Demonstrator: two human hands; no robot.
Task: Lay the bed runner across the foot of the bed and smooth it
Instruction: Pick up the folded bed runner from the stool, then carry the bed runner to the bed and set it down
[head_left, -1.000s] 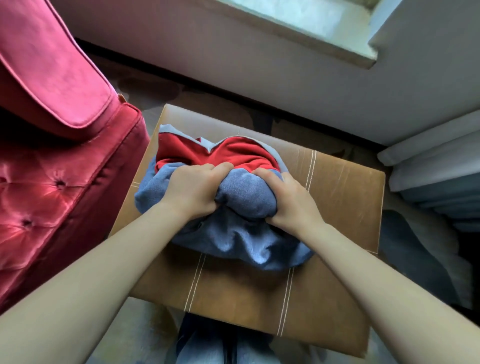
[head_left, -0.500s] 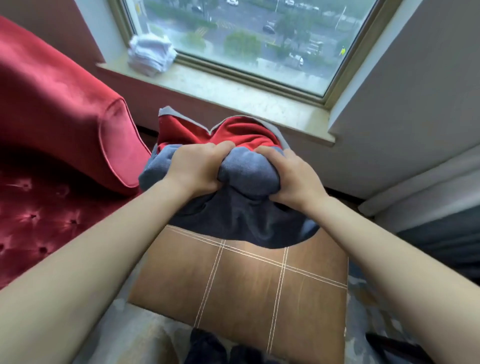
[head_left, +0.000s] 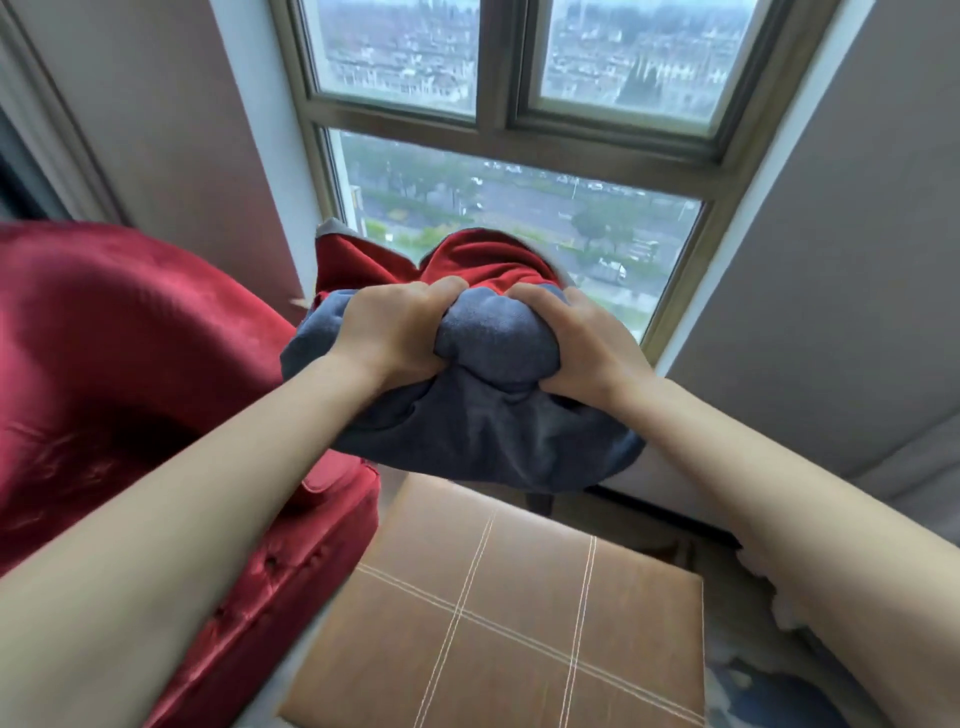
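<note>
**Bed runner (head_left: 483, 426) bunched in both hands, above the table (head_left: 519, 623)**

The bed runner, grey-blue with a red face, hangs in mid-air at centre view, clear of the brown stitched table at 6 o'clock. The left hand (head_left: 389, 332) and right hand (head_left: 587, 348) grip it side by side, fingers (head_left: 441, 291) dug tight into the cloth. A red armchair (head_left: 130, 364) sits at 9 o'clock and the window (head_left: 519, 182) at 12 o'clock.
</note>
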